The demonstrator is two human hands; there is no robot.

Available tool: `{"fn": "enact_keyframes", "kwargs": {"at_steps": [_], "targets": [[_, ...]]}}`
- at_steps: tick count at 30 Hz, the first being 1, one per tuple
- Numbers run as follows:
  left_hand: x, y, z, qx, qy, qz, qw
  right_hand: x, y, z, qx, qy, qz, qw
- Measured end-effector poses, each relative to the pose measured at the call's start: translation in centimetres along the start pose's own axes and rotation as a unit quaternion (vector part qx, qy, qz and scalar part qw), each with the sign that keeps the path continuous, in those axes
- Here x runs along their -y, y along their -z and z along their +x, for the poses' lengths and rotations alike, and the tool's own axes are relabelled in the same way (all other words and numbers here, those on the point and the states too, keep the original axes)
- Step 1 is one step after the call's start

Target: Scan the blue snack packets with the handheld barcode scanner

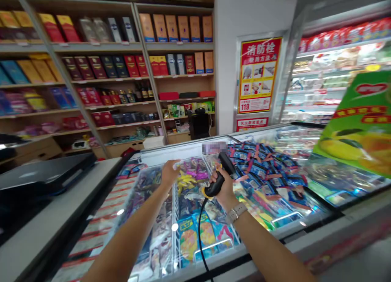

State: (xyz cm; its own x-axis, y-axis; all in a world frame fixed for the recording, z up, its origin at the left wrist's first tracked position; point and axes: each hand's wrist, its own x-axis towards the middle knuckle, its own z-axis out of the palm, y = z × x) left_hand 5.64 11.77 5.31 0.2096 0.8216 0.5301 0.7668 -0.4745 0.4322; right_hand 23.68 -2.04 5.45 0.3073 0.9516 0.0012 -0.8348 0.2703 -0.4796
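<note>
My right hand (224, 186) is wrapped round the black handle of a barcode scanner (215, 186), held above the chest freezer (171, 148). Its dark head points up and away, and a black cable (200, 229) hangs from the grip. Further left, my left hand (170, 173) is closed near the top of a white wire divider (175, 208); a small pale bit shows at its fingertips, too blurred to name. Yellow and purple ice cream wrappers (195, 172) lie between the hands. Below them are blue boxes with orange pictures (195, 233).
A heap of blue packets (259, 164) lies on the freezer's right part. A green mango sign (357, 127) juts in at right. A grey-white counter (70, 208) runs along the left. Behind stand shelves of boxed goods (100, 66) and a fire hydrant notice (259, 74).
</note>
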Motion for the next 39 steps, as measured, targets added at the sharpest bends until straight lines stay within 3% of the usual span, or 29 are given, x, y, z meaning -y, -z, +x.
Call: {"fn": "enact_keyframes", "kwargs": {"at_steps": [4, 8, 12, 17, 21, 30, 32, 36, 39], "targets": [[9.3, 5.3, -2.7, -0.026, 0.097, 0.122, 0.987, -6.6, -2.4, 0.3, 0.005, -0.138, -0.02, 0.99], [15.3, 8.7, -3.7, -0.041, 0.161, 0.205, 0.965, -10.5, -2.5, 0.1, 0.0, -0.187, -0.011, 0.982], [18.5, 9.1, -1.5, -0.031, 0.179, 0.235, 0.955, -11.6, -1.8, 0.4, 0.025, -0.212, 0.001, 0.977], [21.0, 7.3, 2.3, 0.064, 0.189, 0.231, 0.952, -12.2, -1.6, 1.1, 0.005, -0.245, 0.014, 0.97], [19.9, 5.5, 2.7, 0.126, 0.119, 0.232, 0.957, -12.3, -1.6, 1.2, 0.005, -0.251, 0.01, 0.968], [9.9, 2.9, -2.9, 0.204, 0.026, 0.124, 0.971, -11.1, -2.2, 0.6, 0.001, -0.266, -0.009, 0.964], [8.4, 2.9, -3.9, 0.178, 0.048, 0.127, 0.975, -10.8, -2.3, 0.3, -0.004, -0.266, -0.019, 0.964], [5.9, 3.2, -5.4, 0.068, 0.156, 0.159, 0.972, -10.4, -2.2, -0.3, 0.004, -0.266, -0.033, 0.964], [4.8, 3.3, -6.3, 0.046, 0.212, 0.175, 0.96, -10.1, -1.8, -0.5, 0.005, -0.264, -0.029, 0.964]]}}
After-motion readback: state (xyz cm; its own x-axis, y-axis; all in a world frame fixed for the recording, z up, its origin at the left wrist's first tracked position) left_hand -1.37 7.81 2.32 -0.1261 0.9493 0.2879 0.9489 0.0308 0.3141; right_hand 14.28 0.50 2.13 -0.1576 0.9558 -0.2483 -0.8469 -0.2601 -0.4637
